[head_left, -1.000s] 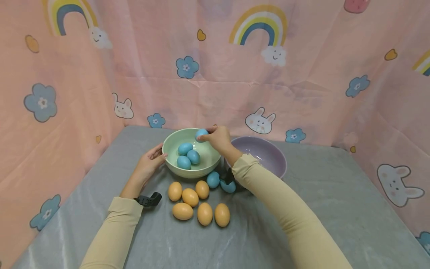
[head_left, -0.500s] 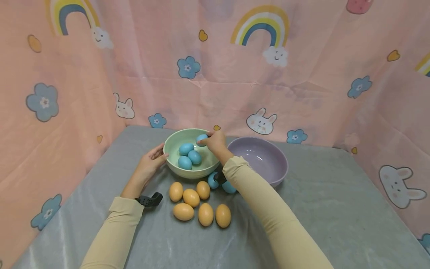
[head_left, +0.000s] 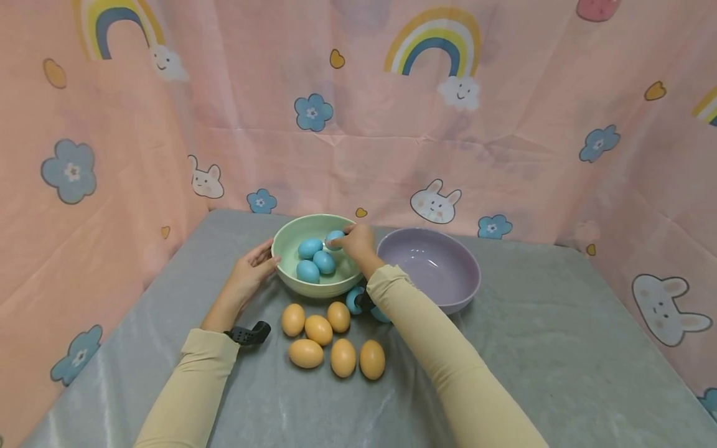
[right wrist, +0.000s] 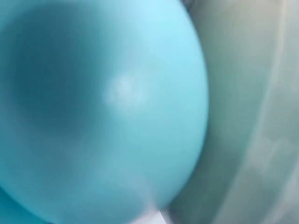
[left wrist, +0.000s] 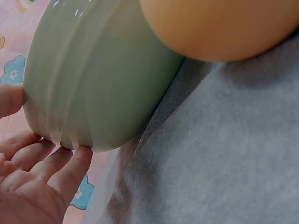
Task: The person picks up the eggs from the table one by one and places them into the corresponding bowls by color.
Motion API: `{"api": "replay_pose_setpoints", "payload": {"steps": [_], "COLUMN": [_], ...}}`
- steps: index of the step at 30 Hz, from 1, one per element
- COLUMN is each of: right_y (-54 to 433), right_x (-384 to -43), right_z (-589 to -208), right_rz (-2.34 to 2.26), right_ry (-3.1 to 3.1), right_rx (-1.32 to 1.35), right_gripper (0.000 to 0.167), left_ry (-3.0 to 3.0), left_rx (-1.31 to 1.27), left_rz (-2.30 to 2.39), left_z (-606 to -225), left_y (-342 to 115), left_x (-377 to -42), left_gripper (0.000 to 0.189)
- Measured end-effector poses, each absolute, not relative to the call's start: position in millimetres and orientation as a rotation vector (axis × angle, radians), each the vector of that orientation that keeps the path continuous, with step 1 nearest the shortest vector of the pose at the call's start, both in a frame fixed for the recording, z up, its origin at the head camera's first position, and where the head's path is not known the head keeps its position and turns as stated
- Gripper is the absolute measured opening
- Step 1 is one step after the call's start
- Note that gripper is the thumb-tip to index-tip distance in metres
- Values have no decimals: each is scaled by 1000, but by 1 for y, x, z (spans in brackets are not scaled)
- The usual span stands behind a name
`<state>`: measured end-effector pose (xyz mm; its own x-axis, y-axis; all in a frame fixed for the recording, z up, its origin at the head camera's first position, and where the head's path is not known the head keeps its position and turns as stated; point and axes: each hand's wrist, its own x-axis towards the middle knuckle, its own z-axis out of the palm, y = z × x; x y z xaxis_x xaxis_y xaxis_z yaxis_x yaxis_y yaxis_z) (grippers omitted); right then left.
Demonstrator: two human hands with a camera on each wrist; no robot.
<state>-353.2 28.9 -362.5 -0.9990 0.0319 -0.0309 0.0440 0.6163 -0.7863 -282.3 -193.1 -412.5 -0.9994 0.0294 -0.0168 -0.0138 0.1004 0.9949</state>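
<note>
My right hand [head_left: 358, 244] reaches over the right rim of a light green bowl [head_left: 319, 290]. Its fingertips pinch a blue egg [head_left: 334, 239] low inside, near several other blue eggs [head_left: 308, 271] lying there. At the bowl's left side, my left hand [head_left: 249, 277] holds the wall, thumb near the rim and fingers spread along the outside. In the left wrist view those fingers [left wrist: 70, 172] touch the green bowl [left wrist: 103, 79]. Two more blue eggs [head_left: 354, 300] sit on the table by the bowls, partly hidden by the right wrist. A blue egg [right wrist: 121, 112] fills much of the right wrist view.
To the right stands a purple bowl [head_left: 448, 274] with nothing in it. Several orange-yellow eggs [head_left: 318, 330] lie on the grey cloth [head_left: 532, 348] in front of the green bowl. A pink patterned curtain [head_left: 370, 162] encloses the back and sides.
My right hand has moved slightly left and lowered the blue egg from rim height farther into the green bowl. The left hand has stayed on the bowl.
</note>
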Motion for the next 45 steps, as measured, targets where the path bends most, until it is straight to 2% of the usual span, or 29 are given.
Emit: {"api": "replay_pose_setpoints", "payload": {"steps": [10,18,36,45], "right_y": [28,27,24,30], "right_x": [-354,-353,-355,-347], "right_z": [-370,-375,-376,-368], "right_rz": [-1296,-1215,-1127,-1298], "right_ry": [2844,2871,2899,2796], "right_rx": [-31,-111,-100,-132], "right_gripper": [56,52,52,46], "left_ry": [2296,2310,2299,2301], "left_rx": [27,32,20,31], "left_rz": [2087,2074,2091,2085], "left_z": [-413,-414,-413,-412], "left_y": [-192,-194,-194,-194], "left_x": [-282,-282,-282,-281], "left_gripper": [64,64,65,64]}}
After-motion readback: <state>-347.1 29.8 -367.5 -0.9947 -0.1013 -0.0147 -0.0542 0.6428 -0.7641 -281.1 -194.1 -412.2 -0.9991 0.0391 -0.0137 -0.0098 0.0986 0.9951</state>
